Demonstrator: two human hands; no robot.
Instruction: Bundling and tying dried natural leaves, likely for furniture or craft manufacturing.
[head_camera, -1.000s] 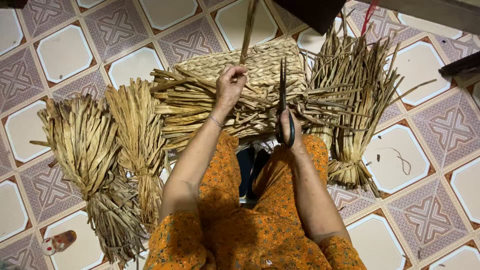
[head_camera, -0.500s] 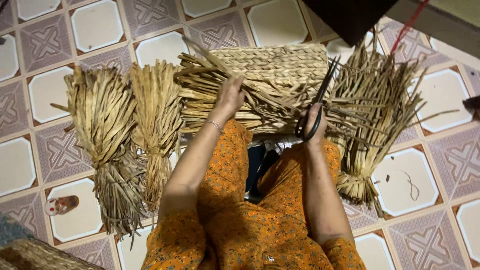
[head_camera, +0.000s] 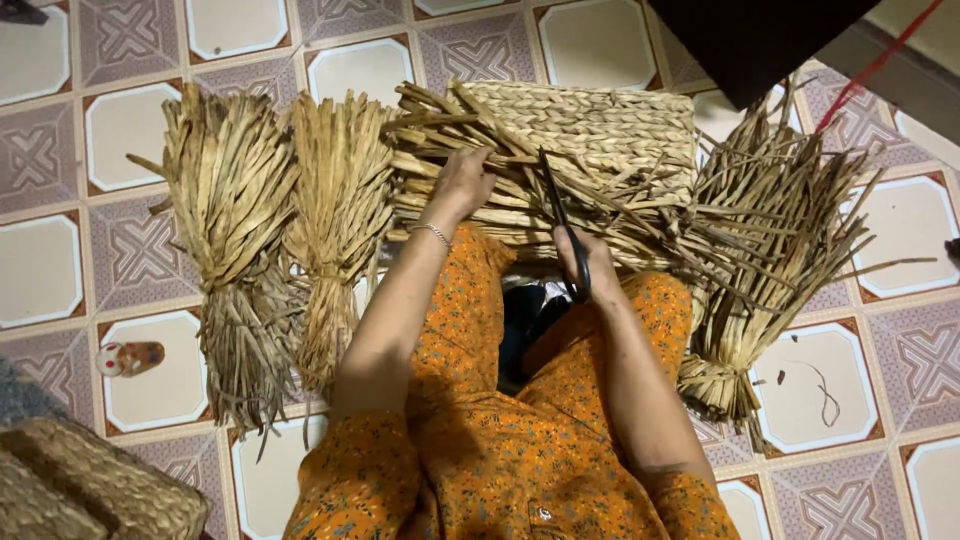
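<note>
A woven straw mat (head_camera: 600, 125) lies on the tiled floor in front of my knees, with loose dried strands sticking out at its left and near edges. My left hand (head_camera: 465, 182) grips several of those loose strands at the mat's left end. My right hand (head_camera: 590, 262) holds black scissors (head_camera: 563, 222) by the handles, blades pointing up and left across the strands on the mat's near edge. Whether the blades are apart is unclear. I sit with my orange patterned clothing over my legs.
Two tied bundles of dried leaves (head_camera: 235, 230) (head_camera: 335, 215) lie to the left, a third bundle (head_camera: 765, 255) to the right. A woven basket (head_camera: 90, 490) sits at the lower left, a small round object (head_camera: 130, 357) on a tile nearby. A dark object (head_camera: 760, 40) overhangs the top right.
My view has shifted, so everything sits further right and lower. My right hand has tilted the scissors from upright to leaning left over the strands. My left hand stays on the strands.
</note>
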